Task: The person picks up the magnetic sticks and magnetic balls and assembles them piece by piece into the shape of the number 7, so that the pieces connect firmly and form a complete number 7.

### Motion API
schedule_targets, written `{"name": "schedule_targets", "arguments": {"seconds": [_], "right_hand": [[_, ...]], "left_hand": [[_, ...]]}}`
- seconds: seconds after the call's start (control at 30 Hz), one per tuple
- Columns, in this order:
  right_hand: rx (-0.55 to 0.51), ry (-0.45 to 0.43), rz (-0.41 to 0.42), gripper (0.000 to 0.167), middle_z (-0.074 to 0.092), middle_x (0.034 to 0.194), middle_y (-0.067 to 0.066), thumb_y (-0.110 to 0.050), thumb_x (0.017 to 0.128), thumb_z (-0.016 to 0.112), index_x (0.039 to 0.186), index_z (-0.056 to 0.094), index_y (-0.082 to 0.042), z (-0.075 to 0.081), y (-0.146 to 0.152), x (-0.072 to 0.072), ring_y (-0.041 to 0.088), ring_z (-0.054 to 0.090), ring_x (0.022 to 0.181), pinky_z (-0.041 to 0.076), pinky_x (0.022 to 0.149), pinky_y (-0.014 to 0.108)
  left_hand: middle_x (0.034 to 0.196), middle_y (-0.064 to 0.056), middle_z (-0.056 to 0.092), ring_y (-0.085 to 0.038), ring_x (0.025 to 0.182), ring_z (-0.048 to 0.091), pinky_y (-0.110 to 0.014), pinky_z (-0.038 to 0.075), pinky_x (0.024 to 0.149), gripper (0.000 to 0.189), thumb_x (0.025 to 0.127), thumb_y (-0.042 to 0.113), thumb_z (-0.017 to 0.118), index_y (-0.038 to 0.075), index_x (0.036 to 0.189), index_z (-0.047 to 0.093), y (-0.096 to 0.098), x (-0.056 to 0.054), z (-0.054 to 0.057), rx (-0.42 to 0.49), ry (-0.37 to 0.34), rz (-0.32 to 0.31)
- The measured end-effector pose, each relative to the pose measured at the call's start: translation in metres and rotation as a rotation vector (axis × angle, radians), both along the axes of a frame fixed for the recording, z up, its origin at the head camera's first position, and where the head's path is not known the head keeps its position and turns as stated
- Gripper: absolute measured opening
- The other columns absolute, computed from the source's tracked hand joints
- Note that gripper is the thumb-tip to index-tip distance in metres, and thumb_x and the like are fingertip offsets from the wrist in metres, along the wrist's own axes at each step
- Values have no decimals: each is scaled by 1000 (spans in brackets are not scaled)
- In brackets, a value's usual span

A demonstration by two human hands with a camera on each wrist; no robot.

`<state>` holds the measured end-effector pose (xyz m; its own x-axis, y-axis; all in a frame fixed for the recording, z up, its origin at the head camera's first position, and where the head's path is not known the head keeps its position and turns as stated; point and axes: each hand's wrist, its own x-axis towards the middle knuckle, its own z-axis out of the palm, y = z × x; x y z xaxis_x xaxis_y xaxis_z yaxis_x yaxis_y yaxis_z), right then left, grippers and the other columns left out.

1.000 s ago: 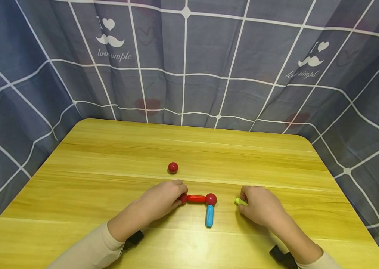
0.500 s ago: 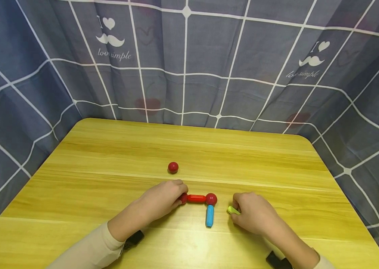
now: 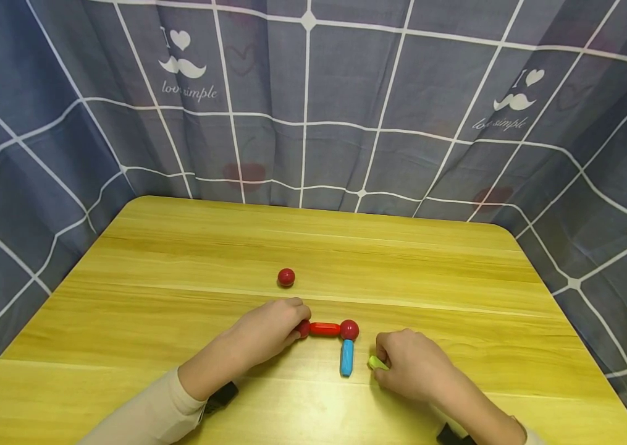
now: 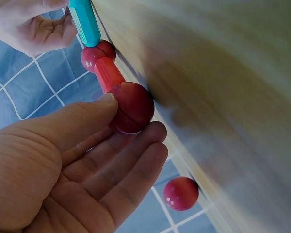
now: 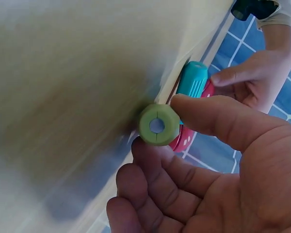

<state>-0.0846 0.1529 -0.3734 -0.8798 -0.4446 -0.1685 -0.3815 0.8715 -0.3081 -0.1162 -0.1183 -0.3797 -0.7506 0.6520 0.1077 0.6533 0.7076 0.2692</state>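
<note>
My left hand (image 3: 273, 324) pinches a dark red ball (image 4: 133, 108) between thumb and fingers. From that ball a red ribbed rod (image 3: 325, 329) runs right to a second red ball (image 3: 349, 329). A blue ribbed rod (image 3: 347, 358) is joined to the second ball and points toward the person, so the pieces form an L on the table. Just right of the blue rod, my right hand (image 3: 416, 363) pinches a yellow-green rod (image 3: 377, 363). In the right wrist view its end faces the camera, showing a round silvery centre.
A loose red ball (image 3: 286, 277) lies farther back on the wooden table (image 3: 191, 247), beyond the left hand. A dark grid-patterned curtain (image 3: 335, 86) hangs along the back and both sides of the table.
My right hand has moved left and toward the person with the yellow-green rod, coming closer to the blue rod. The left hand and the joined pieces have stayed in place.
</note>
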Motion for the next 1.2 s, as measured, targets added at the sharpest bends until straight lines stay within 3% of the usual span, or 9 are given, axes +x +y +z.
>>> {"name": "schedule_targets", "arguments": {"seconds": [0.8,1.2], "right_hand": [[-70,-69,117,30,46,54,-15,-31,77,76,62,51,-24,-2,-14,13,3,39,47,34,44,23],[-103,-73,136,50,27,43,-20,-41,80,75,48,43,-22,-6,-22,16,0,26,41,21,40,21]], "left_hand": [[81,4,54,-8,70,50,-21,47,63,11,87,11,74,11,88,63,0,0,2,-11,-5,2],[82,4,54,-8,71,51,-22,48,64,11,87,10,74,11,90,64,0,0,3,-10,-15,1]]}}
